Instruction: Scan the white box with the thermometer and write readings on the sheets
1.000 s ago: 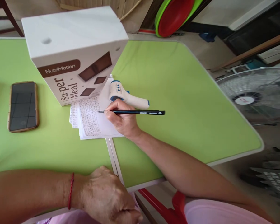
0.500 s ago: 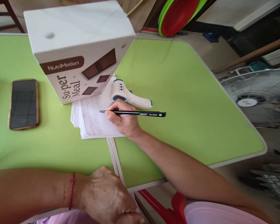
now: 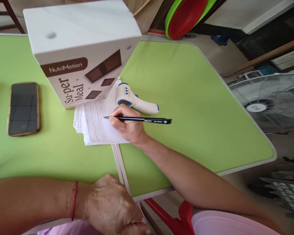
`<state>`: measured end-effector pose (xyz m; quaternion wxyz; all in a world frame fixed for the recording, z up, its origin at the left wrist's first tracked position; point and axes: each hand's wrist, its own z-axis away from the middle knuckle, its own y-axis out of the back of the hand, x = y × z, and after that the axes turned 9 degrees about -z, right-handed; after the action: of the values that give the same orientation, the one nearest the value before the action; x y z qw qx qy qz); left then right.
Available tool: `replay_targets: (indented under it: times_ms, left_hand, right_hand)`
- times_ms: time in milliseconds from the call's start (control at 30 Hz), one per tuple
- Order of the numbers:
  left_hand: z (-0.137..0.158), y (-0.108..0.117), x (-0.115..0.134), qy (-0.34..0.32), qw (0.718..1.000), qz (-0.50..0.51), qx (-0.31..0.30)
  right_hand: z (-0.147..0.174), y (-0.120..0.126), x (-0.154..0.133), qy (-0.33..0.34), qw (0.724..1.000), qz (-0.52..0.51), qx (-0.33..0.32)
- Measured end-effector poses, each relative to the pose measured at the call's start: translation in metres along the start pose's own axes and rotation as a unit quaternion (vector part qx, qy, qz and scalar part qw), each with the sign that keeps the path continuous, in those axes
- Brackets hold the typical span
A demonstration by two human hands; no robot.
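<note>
My right hand (image 3: 129,127) pinches a black pen (image 3: 147,119), its tip on or just over the white paper sheets (image 3: 95,122). Rows of small handwriting fill the left part of the top sheet. Just beyond my knuckles lies a white and blue infrared thermometer (image 3: 137,99), partly on the paper. My left hand (image 3: 115,205), with a red cord bracelet at the wrist, rests back-up at the near table edge. Its fingers bend down and are mostly hidden, so whether they hold anything does not show.
A tall white NutriMotion box (image 3: 83,49) stands over the far end of the sheets. On the left a phone (image 3: 24,109) in a brown case lies on the green table (image 3: 191,98). A fan (image 3: 259,101) is beyond the right edge, and a red chair (image 3: 166,215) is below.
The view has shifted very slightly, moving everything a little left. The pen's rear end has tilted slightly, while its grip is unchanged. My left hand stays in place.
</note>
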<state>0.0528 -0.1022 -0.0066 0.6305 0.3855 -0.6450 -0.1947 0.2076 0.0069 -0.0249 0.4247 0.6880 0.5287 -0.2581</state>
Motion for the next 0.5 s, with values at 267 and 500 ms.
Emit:
replay_targets:
  times_ms: [267, 500]
  left_hand:
    - [-0.0005, 0.0003, -0.0006, 0.003, 1.0, 0.002, -0.007]
    - [-0.0017, 0.0031, -0.0007, 0.003, 1.0, 0.001, -0.01]
  right_hand:
    - [0.0008, 0.0002, 0.0018, -0.024, 0.999, 0.011, 0.032]
    - [-0.0001, -0.0002, 0.001, -0.019, 1.0, 0.013, 0.013]
